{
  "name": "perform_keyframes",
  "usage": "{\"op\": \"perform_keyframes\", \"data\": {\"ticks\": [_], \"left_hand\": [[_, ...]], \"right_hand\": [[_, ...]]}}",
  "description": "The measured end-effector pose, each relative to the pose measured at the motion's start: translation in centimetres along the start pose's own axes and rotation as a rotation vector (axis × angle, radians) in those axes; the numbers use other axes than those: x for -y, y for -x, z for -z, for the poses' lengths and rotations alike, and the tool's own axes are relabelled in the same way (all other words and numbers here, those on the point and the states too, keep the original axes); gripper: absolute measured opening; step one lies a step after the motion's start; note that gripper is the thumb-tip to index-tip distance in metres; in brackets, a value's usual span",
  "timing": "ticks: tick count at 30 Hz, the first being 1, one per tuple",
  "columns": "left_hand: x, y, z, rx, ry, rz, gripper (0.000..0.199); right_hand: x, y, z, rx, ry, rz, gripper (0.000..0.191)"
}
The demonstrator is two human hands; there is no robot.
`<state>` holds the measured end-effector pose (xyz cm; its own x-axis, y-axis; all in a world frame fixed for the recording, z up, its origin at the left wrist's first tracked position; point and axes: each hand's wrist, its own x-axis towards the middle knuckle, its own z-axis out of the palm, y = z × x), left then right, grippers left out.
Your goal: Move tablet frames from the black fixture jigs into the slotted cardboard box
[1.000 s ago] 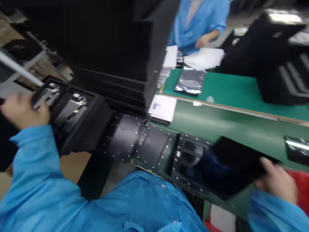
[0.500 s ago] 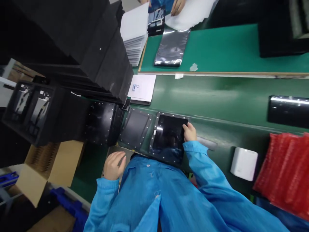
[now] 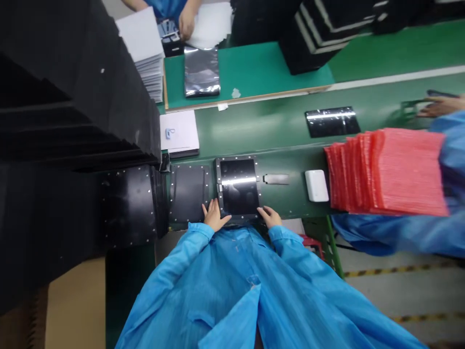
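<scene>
Along the near edge of the tabletop (image 3: 290, 206): black panel (image 3: 240, 191) within studded frame (image 3: 219, 174), kept close, presumably for easy reach; left hand (image 3: 215, 218) spread by near-left corner, right hand (image 3: 271, 217) at near-right, likely steadying, whether pinching I cannot tell

A single camera, worn on the person's head, looks forward and steeply down, past the front of the blue coat (image 3: 232, 291) at the bottom edge. Its view centres on the black panel (image 3: 240, 194), near enough to show the fingers of the left hand (image 3: 215, 219) and right hand (image 3: 271, 216), and reaches across the green table (image 3: 250, 128) to a co-worker's hand (image 3: 187, 22) at the top.
</scene>
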<state>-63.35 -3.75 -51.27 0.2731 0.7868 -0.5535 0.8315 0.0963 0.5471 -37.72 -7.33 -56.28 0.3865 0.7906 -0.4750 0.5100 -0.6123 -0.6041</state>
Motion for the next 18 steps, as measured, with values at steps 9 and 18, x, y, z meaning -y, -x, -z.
{"op": "perform_keyframes", "data": {"ticks": [9,18], "left_hand": [[0.0,-0.9,-2.8,-0.171,0.151,0.159,0.073],[-5.7,-12.5,7.8,-0.334,0.177,0.368,0.048]], "right_hand": [[-2.6,-1.2,-0.8,0.162,-0.17,0.316,0.067],[8.2,-15.6,-0.9,0.196,-0.306,0.448,0.063]]}}
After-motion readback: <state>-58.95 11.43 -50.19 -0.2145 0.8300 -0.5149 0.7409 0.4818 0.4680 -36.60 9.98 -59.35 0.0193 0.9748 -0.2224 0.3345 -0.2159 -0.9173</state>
